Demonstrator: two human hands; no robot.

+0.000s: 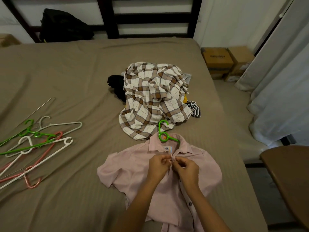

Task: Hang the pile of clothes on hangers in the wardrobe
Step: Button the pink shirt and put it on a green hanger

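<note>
A pink short-sleeved shirt [133, 166] lies flat on the bed in front of me, with a green hanger [163, 133] inside it and its hook sticking out of the collar. My left hand [158, 166] and my right hand [184, 168] meet just below the collar, each pinching one edge of the shirt's front placket at the top button. Beyond the shirt sits the pile of clothes [153, 99], topped by a brown and white checked shirt, with black and striped pieces showing at its sides.
Several loose hangers [33, 144], green, white and pink, lie on the bed's [66, 77] left side. A black bag [63, 25] sits by the dark headboard. Cardboard boxes [224, 61] and a pale curtain [280, 81] stand to the right, a brown tabletop [291, 173] at the near right.
</note>
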